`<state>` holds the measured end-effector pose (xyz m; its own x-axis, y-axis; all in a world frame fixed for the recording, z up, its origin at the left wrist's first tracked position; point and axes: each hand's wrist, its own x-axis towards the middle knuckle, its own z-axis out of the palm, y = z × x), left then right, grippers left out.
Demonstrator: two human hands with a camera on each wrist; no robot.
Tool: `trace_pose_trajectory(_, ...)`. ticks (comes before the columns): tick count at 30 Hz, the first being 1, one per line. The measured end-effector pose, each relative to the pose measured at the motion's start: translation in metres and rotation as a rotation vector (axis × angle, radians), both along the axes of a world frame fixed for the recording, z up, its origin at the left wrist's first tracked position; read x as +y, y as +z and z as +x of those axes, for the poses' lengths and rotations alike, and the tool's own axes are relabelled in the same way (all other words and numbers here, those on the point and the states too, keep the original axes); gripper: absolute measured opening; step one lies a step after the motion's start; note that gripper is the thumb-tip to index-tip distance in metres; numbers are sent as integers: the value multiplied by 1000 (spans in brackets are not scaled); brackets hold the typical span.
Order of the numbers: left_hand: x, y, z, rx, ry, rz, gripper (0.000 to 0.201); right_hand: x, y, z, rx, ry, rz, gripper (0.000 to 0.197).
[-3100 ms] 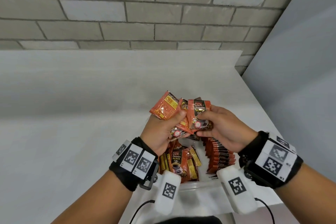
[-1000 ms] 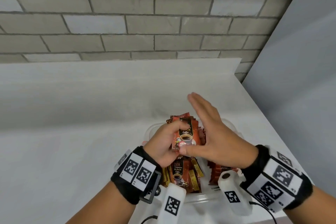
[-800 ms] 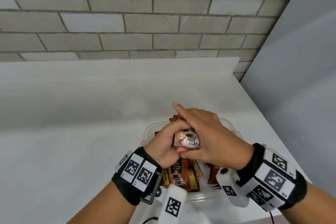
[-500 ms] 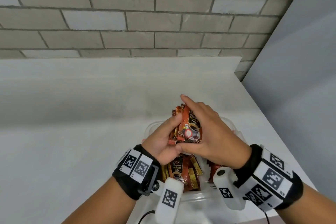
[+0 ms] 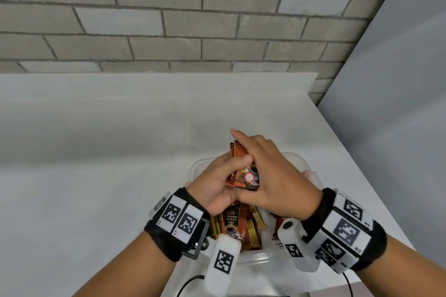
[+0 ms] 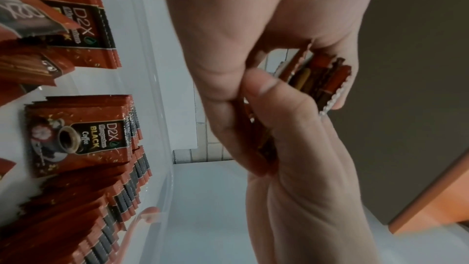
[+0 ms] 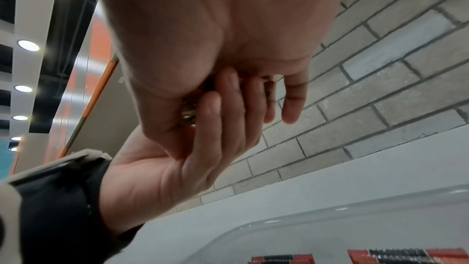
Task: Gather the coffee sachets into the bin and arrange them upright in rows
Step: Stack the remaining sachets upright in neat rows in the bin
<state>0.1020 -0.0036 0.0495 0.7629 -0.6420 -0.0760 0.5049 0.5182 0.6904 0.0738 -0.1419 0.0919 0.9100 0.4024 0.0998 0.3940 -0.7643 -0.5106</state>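
Small stack of red-brown coffee sachets above the clear bin of upright sachet rows.

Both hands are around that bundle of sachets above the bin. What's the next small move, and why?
Probably lower the bundle into the bin beside the standing rows. The left hand and right hand hold it squared, edges roughly aligned, above the bin, so it looks ready to set upright.

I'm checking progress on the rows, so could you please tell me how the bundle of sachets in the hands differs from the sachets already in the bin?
The held bundle is above the clear bin, gripped between the left hand and right hand; the binned sachets rest inside, untouched. The bundle's edges look uneven, whereas the binned sachets stand packed in rows. Both are the same red-brown D2X black coffee packets.
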Motion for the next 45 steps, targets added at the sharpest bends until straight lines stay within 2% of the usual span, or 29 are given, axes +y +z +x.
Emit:
trace_pose_trajectory(2,1,-1,2,5,1,35,37,0,-1,1,33,-25,-19,102)
trace_pose_trajectory(6,4,-1,2,90,-26,-28,47,0,-3,2,14,-37,-51,96)
trace_pose_trajectory(9,3,-2,1,81,-28,-10,49,0,-6,1,29,-43,12,95)
trace_pose_trajectory(12,2,-2,-1,58,5,50,61,1,-8,1,48,-60,67,94)
trace_pose_trajectory(14,3,0,-1,83,-6,70,52,-1,-9,2,41,-70,55,92)
trace_pose_trajectory(17,3,4,-2,95,-7,149,24,-3,-11,6,28,-71,13,93)
trace_pose_trajectory(21,1,5,-4,107,46,218,18,-7,-10,4,165,-40,17,97)
trace_pose_trajectory(23,5,3,-7,105,53,223,24,-14,-5,2,201,-74,111,85)
trace_pose_trajectory(25,11,2,-9,92,49,222,34,-23,0,2,162,-141,209,64)
trace_pose_trajectory(27,14,1,-11,91,54,220,43,-30,2,2,142,-164,222,47)
trace_pose_trajectory(30,17,0,-13,72,57,231,58,-30,2,3,236,-155,268,39)
trace_pose_trajectory(33,20,1,-17,14,86,274,64,-31,5,5,301,-131,300,30)
trace_pose_trajectory(36,34,6,-17,-24,276,404,57,-42,11,14,305,-125,225,15)
trace_pose_trajectory(39,56,4,-16,-34,455,470,53,-53,9,27,257,-191,3,10)
trace_pose_trajectory(42,70,-2,-17,-9,505,476,47,-52,-2,35,257,-160,-250,8)
trace_pose_trajectory(45,71,-11,-22,19,482,495,43,-43,-19,42,317,-104,-410,9)
